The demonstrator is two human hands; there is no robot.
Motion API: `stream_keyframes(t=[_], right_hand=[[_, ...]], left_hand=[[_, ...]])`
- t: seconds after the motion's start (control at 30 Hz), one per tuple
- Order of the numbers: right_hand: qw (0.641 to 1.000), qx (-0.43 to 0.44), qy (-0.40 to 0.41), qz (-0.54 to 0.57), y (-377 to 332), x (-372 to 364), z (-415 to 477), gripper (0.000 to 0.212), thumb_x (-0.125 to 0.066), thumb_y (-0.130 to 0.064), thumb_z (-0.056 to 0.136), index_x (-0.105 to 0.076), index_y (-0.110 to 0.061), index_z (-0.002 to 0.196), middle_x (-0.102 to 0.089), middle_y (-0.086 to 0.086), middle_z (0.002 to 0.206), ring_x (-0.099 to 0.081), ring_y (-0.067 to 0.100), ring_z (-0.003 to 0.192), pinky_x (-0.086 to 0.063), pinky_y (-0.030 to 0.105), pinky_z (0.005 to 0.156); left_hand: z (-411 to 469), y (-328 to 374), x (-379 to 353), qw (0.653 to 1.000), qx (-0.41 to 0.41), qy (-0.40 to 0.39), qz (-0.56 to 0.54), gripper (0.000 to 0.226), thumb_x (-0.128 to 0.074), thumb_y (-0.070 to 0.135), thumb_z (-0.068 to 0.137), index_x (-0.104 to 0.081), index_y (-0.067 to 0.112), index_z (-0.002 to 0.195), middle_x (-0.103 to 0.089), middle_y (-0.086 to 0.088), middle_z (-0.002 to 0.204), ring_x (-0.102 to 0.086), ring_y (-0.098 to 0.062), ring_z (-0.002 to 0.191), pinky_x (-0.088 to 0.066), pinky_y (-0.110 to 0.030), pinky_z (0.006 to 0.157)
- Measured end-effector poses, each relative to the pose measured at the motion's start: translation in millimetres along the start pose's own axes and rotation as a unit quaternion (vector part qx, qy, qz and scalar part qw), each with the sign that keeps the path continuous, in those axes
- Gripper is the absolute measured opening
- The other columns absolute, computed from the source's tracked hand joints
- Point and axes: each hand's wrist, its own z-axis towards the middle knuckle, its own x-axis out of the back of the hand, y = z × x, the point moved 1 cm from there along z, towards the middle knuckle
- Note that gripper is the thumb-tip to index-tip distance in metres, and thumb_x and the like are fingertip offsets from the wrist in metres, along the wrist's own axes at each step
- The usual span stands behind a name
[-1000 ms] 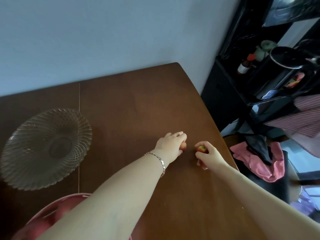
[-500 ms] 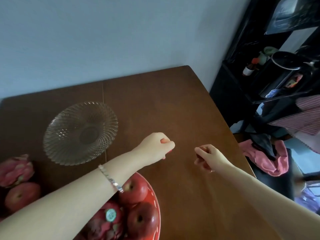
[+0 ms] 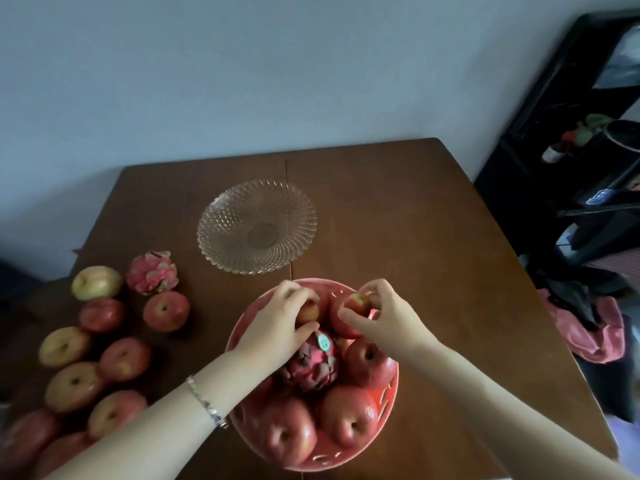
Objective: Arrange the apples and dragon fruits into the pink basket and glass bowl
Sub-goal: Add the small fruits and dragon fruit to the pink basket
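Observation:
The pink basket (image 3: 388,410) stands at the table's near middle, holding several red apples and a dragon fruit (image 3: 313,367) with a green sticker. My left hand (image 3: 277,327) grips a small apple (image 3: 308,310) over the basket's far part. Beside it, my right hand (image 3: 381,320) grips another apple (image 3: 355,304) at the far rim. An empty glass bowl (image 3: 257,226) sits just beyond the basket. Loose on the table to the left lie several apples (image 3: 166,310) and a second dragon fruit (image 3: 152,271).
The brown table (image 3: 415,244) ends close on the right. Past that edge are a black shelf unit (image 3: 568,161) with bottles and a pot, and a pink cloth (image 3: 595,336) on a dark chair. A pale wall stands behind the table.
Both hands carried their small apples from the right side of the table back to the pink basket. The view swung left, bringing the loose fruit on the left into sight.

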Motion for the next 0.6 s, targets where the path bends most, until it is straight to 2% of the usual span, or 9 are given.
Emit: stream_keyframes(t=[0.1, 0.2, 0.3, 0.4, 0.43, 0.5, 0.57, 0.6], right_hand=[[0.994, 0.028, 0.018, -0.106, -0.2, -14.9, -8.3, 0.038, -0.069, -0.041, 0.077, -0.047, -0.022, 0.103, -0.06, -0.009, 0.096, -0.058, 0.013, 0.081, -0.046, 0.027, 0.068], [0.974, 0.055, 0.034, -0.218, -1.4, -27.4, -12.5, 0.043, -0.066, -0.045, 0.078, -0.051, -0.021, 0.111, -0.051, -0.004, 0.112, -0.059, 0.022, 0.092, -0.043, 0.028, 0.068], [0.96, 0.065, 0.039, -0.27, -4.6, -36.4, -14.8, 0.045, -0.06, -0.043, 0.084, -0.051, -0.026, 0.124, -0.045, 0.0, 0.12, -0.058, 0.025, 0.099, -0.047, 0.032, 0.074], [0.955, 0.07, 0.023, -0.286, -3.8, -38.1, -19.2, 0.052, -0.059, -0.043, 0.085, -0.044, -0.031, 0.133, -0.046, 0.0, 0.124, -0.057, 0.023, 0.106, -0.049, 0.033, 0.082], [0.963, 0.063, 0.024, -0.259, -1.7, -36.0, -21.4, 0.055, -0.062, -0.043, 0.083, -0.044, -0.032, 0.134, -0.047, -0.002, 0.125, -0.056, 0.021, 0.108, -0.049, 0.032, 0.083], [0.988, 0.032, 0.062, -0.137, 2.7, -27.7, -25.3, 0.052, -0.068, -0.041, 0.078, -0.051, -0.028, 0.126, -0.053, -0.003, 0.115, -0.056, 0.017, 0.102, -0.047, 0.029, 0.08], [0.994, -0.05, 0.086, 0.05, 7.1, -19.3, -29.7, 0.032, -0.066, -0.033, 0.082, -0.057, -0.019, 0.11, -0.058, -0.001, 0.094, -0.059, 0.015, 0.081, -0.047, 0.025, 0.067], [0.979, -0.098, 0.071, 0.165, 8.9, -17.3, -32.5, 0.023, -0.062, -0.026, 0.085, -0.057, -0.015, 0.104, -0.058, 0.001, 0.085, -0.058, 0.015, 0.072, -0.048, 0.024, 0.061]], left_hand=[[5.5, -2.4, -5.5, 1.0, -0.017, -0.004, 0.017, 0.033, -0.069, 0.015, 0.08, -0.059, 0.013, 0.112, -0.057, 0.0, 0.115, -0.051, -0.018, 0.112, -0.04, -0.027, 0.096], [7.2, -1.0, -5.3, 0.999, -0.01, -0.024, 0.035, 0.038, -0.066, 0.019, 0.083, -0.057, 0.017, 0.119, -0.059, -0.001, 0.12, -0.044, -0.019, 0.12, -0.032, -0.025, 0.1], [4.9, -2.9, -5.5, 0.997, -0.021, -0.056, 0.039, 0.044, -0.059, 0.015, 0.088, -0.051, 0.018, 0.131, -0.05, 0.0, 0.137, -0.04, -0.019, 0.13, -0.027, -0.026, 0.11], [-6.2, -4.8, -1.7, 0.999, -0.018, -0.049, 0.01, 0.051, -0.054, 0.013, 0.091, -0.041, 0.02, 0.14, -0.039, 0.002, 0.147, -0.032, -0.013, 0.138, -0.019, -0.019, 0.112], [-11.0, -5.7, -0.5, 0.999, -0.02, -0.042, -0.001, 0.052, -0.053, 0.012, 0.091, -0.039, 0.021, 0.14, -0.037, 0.003, 0.147, -0.03, -0.011, 0.138, -0.017, -0.016, 0.111], [-21.2, -7.1, 1.6, 0.999, -0.026, -0.03, -0.02, 0.051, -0.053, 0.012, 0.092, -0.039, 0.022, 0.14, -0.036, 0.005, 0.146, -0.028, -0.009, 0.138, -0.015, -0.013, 0.109], [-30.0, -8.9, 2.0, 0.999, -0.021, -0.027, -0.033, 0.046, -0.052, 0.014, 0.093, -0.042, 0.023, 0.137, -0.037, 0.006, 0.145, -0.029, -0.008, 0.137, -0.017, -0.013, 0.106], [-32.8, -9.7, 1.2, 0.999, -0.017, -0.025, -0.035, 0.044, -0.051, 0.015, 0.093, -0.044, 0.023, 0.136, -0.037, 0.006, 0.144, -0.029, -0.008, 0.136, -0.017, -0.012, 0.104]])
